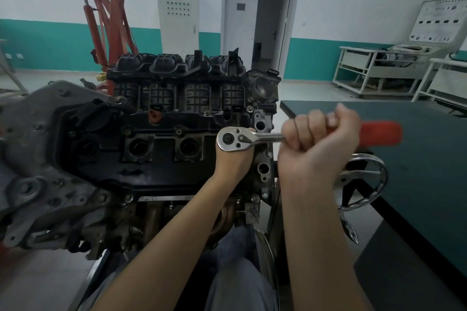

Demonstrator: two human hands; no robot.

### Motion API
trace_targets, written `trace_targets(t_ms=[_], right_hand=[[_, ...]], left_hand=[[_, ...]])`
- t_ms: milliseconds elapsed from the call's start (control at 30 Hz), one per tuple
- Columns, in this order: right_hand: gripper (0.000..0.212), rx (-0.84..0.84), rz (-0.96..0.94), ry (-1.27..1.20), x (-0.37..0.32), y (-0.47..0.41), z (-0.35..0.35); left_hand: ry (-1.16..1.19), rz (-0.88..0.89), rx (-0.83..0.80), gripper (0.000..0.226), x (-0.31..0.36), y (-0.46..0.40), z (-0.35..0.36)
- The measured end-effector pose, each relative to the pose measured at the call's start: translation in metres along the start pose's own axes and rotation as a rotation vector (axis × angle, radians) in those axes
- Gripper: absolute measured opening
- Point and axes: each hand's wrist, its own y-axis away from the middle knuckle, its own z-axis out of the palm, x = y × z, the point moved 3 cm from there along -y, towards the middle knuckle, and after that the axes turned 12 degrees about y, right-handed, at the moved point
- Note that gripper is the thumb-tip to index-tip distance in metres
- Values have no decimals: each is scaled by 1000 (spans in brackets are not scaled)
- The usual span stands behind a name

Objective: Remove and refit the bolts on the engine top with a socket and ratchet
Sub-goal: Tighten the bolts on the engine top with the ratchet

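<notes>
Head-worn view, close, down over engine (pixel 161 139)

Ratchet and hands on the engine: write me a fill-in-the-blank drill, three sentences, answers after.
1. The right hand grips the ratchet by its ____ handle.
2. The left hand sits under the ratchet's ____ end.
3. To the right of the engine stands a dark ____ table.

Answers: red; head; green
</notes>
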Motion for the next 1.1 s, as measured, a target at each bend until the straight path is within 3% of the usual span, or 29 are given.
trace_targets(t_ms=[133,233,300,400,567,667,767,933,1000,1100], right_hand=[[40,-231,179,241,-1,-32,32],[41,-371,307,376,1,-44,48],[41,-343,300,337,0,-42,47],[41,-154,166,144,-2,-26,25],[46,87,-54,-82,4,14,-13],[42,44,-35,-38,1,7,-10],[39,-103,65,99,-5,-18,10],[42,-376,285,327,-1,-44,45],[42,-379,279,302,-1,-43,44],[40,-214,157,148,-3,-28,23]], left_hand=[[50,-15,55,60,-4,2,0],[22,-14,-17,48,-1,4,4],[41,-21,-11,48,-1,4,4],[82,-15,53,59,-6,2,0],[19,-54,71,47,-8,2,-1],[22,-24,42,53,-5,1,1],[60,-4,71,61,-5,0,2],[23,9,-2,40,0,4,5],[7,-7,-10,40,-1,5,4],[62,14,38,43,-3,3,1]])
